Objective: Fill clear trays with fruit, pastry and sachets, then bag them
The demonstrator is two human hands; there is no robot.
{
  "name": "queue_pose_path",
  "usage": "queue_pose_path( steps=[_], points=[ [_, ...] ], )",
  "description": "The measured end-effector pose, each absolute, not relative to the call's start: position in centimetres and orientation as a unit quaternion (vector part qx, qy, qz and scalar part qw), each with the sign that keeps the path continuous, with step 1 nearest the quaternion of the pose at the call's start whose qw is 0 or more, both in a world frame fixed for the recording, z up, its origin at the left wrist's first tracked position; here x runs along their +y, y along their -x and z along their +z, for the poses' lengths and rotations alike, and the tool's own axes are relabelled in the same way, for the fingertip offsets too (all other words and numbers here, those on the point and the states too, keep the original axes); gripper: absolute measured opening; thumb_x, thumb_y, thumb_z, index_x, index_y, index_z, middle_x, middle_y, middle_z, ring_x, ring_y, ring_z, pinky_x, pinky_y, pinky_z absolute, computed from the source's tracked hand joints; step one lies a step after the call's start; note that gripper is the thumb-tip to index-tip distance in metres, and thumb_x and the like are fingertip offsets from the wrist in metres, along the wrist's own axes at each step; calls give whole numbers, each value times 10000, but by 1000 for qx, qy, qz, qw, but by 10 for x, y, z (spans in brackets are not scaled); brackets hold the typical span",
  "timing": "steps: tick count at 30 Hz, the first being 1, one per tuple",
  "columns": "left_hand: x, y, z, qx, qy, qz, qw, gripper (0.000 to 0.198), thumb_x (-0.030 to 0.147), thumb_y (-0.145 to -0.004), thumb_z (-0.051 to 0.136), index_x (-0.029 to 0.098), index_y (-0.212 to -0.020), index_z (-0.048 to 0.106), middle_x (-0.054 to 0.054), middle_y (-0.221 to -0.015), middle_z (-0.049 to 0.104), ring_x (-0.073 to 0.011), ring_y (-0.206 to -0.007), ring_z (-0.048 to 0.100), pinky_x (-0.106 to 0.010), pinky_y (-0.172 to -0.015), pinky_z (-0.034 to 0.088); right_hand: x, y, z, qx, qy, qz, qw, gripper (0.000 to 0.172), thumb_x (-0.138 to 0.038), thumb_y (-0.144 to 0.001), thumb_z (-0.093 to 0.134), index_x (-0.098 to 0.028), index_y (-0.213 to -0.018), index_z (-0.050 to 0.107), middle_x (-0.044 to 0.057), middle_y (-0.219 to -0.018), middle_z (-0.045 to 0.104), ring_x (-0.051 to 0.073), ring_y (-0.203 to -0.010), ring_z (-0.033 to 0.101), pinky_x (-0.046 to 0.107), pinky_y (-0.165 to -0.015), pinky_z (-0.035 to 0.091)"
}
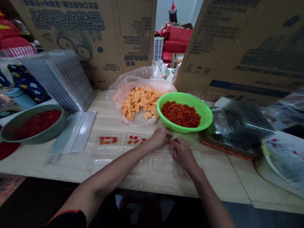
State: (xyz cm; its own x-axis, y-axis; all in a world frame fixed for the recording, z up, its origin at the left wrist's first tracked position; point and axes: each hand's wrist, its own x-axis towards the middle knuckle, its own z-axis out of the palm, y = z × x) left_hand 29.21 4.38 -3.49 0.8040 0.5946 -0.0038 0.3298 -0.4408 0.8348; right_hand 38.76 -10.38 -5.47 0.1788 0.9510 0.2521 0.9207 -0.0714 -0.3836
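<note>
My left hand (pixel 160 137) and my right hand (pixel 182 150) are close together over a clear plastic tray (pixel 159 168) with several shallow compartments, just in front of a bright green bowl (pixel 204 125). Both have their fingers curled and pinched; whatever is between the fingertips is too small to make out. Small red and orange pieces (pixel 107 140) lie in rows in the tray's far left compartment, and more such pieces (pixel 136 140) lie in the one beside it. Dark red-orange chopped pieces (pixel 181 113) fill the green bowl. Left of it, an open clear bag (pixel 116 91) holds pale orange pieces (pixel 139 101).
A grey-green bowl (pixel 60 125) with red pieces stands at left, beside stacked clear trays (pixel 63 74) and flat plastic sheets (pixel 77 131). At right are clear containers (pixel 239 120) and a large white basin (pixel 271 171). Cardboard boxes (pixel 129 27) wall off the table's back.
</note>
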Motion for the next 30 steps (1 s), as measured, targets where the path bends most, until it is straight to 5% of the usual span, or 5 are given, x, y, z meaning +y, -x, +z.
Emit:
queue_pose_path(
  steps=[7, 13, 17, 21, 30],
  points=[
    [63, -260, -33, 304, -873, 184, 334, 317, 98, -855, 492, 149, -1011, 764, -72, -972, 725, -201, -899, 620, -307, -851, 471, -115, -417, -56, -572, 755, 58, 314, 383, -38, -825, 433, -157, -1060, 710, 95, -1007, 658, 192, -898, 618, 300, -844, 487],
    [60, -242, -39, 231, -952, 60, 190, 285, 209, -930, 507, 202, -1058, 761, -87, -958, 681, -209, -872, 639, -280, -781, 481, -94, -405, -49, -622, 752, 62, 208, 591, 24, -765, 439, -155, -1295, 627, 131, -1119, 601, 214, -1029, 560, 296, -915, 444],
    [53, -240, -36, 248, -954, 32, 167, 251, 209, -938, 497, 160, -1010, 733, -108, -979, 678, -216, -878, 648, -285, -789, 487, -87, -387, -42, -641, 754, 74, 125, 495, 4, -802, 448, -171, -1205, 677, 118, -1063, 585, 192, -924, 547, 273, -840, 414],
    [51, -234, -32, 246, -954, 36, 168, 321, 172, -912, 515, 179, -1206, 643, -101, -1068, 673, -224, -939, 646, -291, -797, 489, -97, -377, -40, -642, 756, 68, 110, 506, 6, -807, 444, -186, -1217, 670, 112, -1036, 582, 196, -922, 530, 280, -807, 385],
    [46, -232, -32, 264, -939, 60, 211, 228, 160, -904, 501, 158, -1001, 707, -96, -978, 652, -202, -892, 635, -289, -804, 493, -101, -380, -24, -624, 769, 79, 118, 585, 8, -812, 429, -203, -1322, 624, 112, -1086, 597, 211, -954, 564, 295, -821, 416]
  ],
)
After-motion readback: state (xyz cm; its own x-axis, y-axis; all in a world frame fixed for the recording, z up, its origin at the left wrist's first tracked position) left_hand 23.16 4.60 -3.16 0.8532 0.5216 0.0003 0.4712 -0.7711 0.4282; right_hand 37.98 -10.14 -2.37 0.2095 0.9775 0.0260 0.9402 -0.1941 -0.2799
